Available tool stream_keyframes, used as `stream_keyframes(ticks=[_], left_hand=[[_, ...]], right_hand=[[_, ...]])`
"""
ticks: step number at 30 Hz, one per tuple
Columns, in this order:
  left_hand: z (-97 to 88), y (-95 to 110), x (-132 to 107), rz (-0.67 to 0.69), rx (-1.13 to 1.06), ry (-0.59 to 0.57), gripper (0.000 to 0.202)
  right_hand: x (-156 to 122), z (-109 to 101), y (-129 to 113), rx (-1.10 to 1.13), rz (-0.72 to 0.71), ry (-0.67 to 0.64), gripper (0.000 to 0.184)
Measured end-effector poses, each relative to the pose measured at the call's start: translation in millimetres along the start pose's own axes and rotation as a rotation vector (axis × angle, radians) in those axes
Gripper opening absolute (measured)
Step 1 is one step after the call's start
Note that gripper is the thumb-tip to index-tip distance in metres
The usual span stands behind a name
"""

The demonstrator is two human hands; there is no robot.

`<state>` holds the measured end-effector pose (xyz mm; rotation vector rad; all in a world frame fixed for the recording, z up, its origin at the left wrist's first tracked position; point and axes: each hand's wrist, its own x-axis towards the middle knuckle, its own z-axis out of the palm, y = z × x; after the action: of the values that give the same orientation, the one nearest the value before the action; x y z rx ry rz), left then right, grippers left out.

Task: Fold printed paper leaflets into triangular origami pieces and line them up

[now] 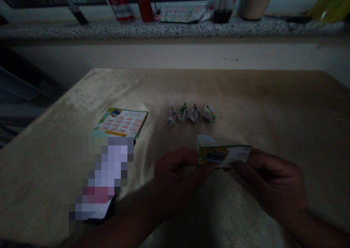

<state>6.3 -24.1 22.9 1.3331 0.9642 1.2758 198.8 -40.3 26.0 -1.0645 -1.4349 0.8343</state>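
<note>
Between both hands is a folded sheet of printed paper, held just above the table, with a pale flap standing up at its left end. My left hand pinches its left side between thumb and fingers. At the right end, my right hand grips it with the thumb in front and the fingers behind. Beyond the hands, several small folded paper figures with pointed tips stand in a row. To the left lies a stack of printed calendar sheets.
A phone-like device, its screen blurred out, lies on the pale table left of my hands. On the granite windowsill at the back stand a red bottle, a red container, a glass with dark liquid and a beige cylinder.
</note>
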Motion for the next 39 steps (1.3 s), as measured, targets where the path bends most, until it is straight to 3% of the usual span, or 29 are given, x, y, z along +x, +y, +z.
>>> stream_keyframes(ticks=[6,11,15,26,39], left_hand=[[9.7,-1.1,-0.3,-0.202,-0.168,0.107,0.029],[15.2,1.1,1.7,-0.289,-0.355,0.063,0.033],[15.7,-0.5,1.4,-0.310,-0.431,0.031,0.033],[16.0,-0.3,1.2,-0.366,-0.384,0.044,0.035],[14.3,-0.3,0.9,-0.317,-0.330,0.067,0.039]], right_hand=[[-2.1,6.2,1.0,0.057,0.113,0.062,0.016],[-2.6,9.2,2.9,0.096,0.164,0.099,0.021],[-2.8,8.6,4.4,0.096,0.164,0.085,0.023],[-5.4,7.0,5.8,0.053,0.152,0.090,0.020],[-4.4,7.7,4.8,0.021,0.145,0.114,0.021]])
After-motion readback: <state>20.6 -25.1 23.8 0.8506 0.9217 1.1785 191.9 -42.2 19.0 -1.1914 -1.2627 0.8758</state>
